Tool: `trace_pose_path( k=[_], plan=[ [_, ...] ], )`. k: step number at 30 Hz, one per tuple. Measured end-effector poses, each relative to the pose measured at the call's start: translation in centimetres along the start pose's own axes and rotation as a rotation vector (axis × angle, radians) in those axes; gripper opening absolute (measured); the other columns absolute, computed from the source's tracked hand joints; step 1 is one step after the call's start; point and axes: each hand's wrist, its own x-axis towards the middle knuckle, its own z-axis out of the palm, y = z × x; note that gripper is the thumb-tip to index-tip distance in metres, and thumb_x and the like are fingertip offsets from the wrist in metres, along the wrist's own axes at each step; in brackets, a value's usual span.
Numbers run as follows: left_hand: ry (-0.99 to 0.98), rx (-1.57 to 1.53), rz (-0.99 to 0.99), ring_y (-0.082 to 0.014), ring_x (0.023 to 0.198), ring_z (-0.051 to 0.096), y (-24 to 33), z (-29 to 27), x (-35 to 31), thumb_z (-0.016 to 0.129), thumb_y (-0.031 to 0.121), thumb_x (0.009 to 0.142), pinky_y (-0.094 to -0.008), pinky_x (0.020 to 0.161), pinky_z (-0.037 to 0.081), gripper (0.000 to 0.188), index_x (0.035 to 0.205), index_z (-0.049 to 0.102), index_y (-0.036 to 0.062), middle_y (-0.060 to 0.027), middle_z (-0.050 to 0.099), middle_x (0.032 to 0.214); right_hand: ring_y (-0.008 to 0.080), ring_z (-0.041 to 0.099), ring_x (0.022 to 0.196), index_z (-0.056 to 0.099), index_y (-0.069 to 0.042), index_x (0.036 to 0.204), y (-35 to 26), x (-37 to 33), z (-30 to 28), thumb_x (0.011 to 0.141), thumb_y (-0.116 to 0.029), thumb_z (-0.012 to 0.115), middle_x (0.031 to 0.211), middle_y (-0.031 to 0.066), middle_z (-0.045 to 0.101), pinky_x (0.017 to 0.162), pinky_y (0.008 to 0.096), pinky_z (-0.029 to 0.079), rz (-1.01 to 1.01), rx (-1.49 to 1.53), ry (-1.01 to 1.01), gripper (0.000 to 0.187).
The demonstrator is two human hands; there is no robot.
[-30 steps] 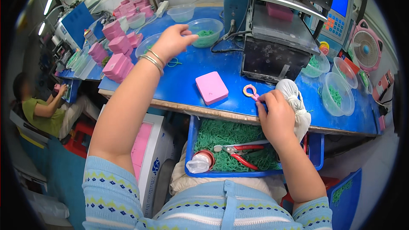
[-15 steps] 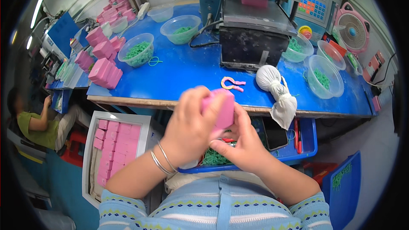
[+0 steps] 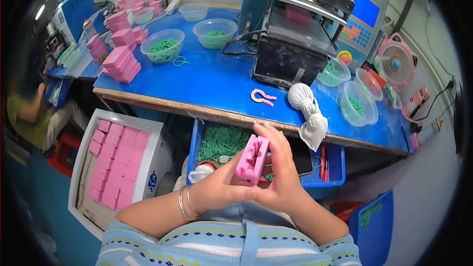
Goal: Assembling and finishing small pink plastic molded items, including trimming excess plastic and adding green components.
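Observation:
Between my two hands, just past the near edge of the bench, is a pink mould block (image 3: pixel 252 160). Its narrow side faces up and shows a dark, jagged gap along the middle. My left hand (image 3: pixel 221 183) grips it from the left and below, with the fingers partly hidden behind it. My right hand (image 3: pixel 279 170) closes around its right side, the fingers reaching up past the top. Beneath the hands, a blue drawer (image 3: pixel 196 143) holds a heap of green wax pieces (image 3: pixel 224 143).
A pink-and-yellow clamp (image 3: pixel 263 98) and a tied white cloth pouch (image 3: pixel 306 111) lie on the blue bench (image 3: pixel 212 79). Behind stands a black press (image 3: pixel 290 54). Pink blocks (image 3: pixel 122 64) are stacked left; more fill a grey-framed box (image 3: pixel 81 182). A person (image 3: pixel 32 113) sits far left.
The pink block has turned, so its gapped side now faces up. Both hands have come lower and nearer to me, showing more of the drawer. The whole view has tilted.

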Motion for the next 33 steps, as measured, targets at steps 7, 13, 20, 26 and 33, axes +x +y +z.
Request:
trace_pose_path(
  k=[7,13,20,26,33],
  plan=[
    [0.136,-0.13,0.092,-0.022,0.102,0.056,-0.6,-1.7,0.8,0.066,0.012,0.08,-0.0353,0.088,0.046,0.057,0.125,0.032,0.0058,-0.0107,0.049,0.113,0.0364,0.045,0.112,0.046,-0.008,0.118,1.2,0.9,0.0,0.062,-0.013,0.071,0.123,0.0197,0.042,0.093,0.0455,0.034,-0.16,-0.044,0.015,0.061],
    [0.149,-0.524,0.234,-0.0273,0.115,0.047,0.5,-3.4,1.9,0.065,0.019,0.08,-0.0429,0.096,0.039,0.037,0.111,0.047,0.0062,-0.0131,0.051,0.117,0.0327,0.053,0.097,0.055,-0.007,0.088,1.6,0.5,0.2,0.057,-0.008,0.075,0.103,0.0125,0.052,0.083,0.0414,0.043,-0.336,-0.174,0.186,0.037],
    [0.373,-0.722,0.186,-0.0147,0.054,0.037,1.4,-4.8,1.6,0.045,0.049,0.076,-0.0319,0.058,0.036,0.044,0.082,0.052,0.006,-0.0004,0.036,0.057,0.0303,0.055,0.092,0.057,-0.003,0.104,2.9,1.6,-2.5,0.069,-0.018,0.069,0.095,0.0115,0.059,0.083,0.0419,0.039,-0.309,-0.548,0.311,0.04],
    [0.236,-0.776,0.142,-0.0154,0.05,0.036,0.6,-5.5,0.3,0.043,0.055,0.075,-0.0314,0.054,0.033,0.051,0.081,0.053,0.0054,-0.0006,0.035,0.055,0.0291,0.052,0.086,0.057,-0.009,0.112,7.1,3.2,-5.9,0.068,-0.006,0.066,0.086,0.0116,0.059,0.082,0.0374,0.035,0.209,-1.068,0.133,0.045],
    [0.032,-0.806,0.107,-0.0187,0.053,0.046,-0.2,-5.3,0.9,0.032,0.055,0.083,-0.0327,0.055,0.04,0.056,0.092,0.056,0.0055,-0.0037,0.045,0.06,0.0195,0.052,0.068,0.064,-0.012,0.095,0.0,2.2,-2.7,0.059,-0.011,0.069,0.078,0.0032,0.058,0.07,0.0348,0.034,-0.457,-0.583,0.12,0.037]
  ],
)
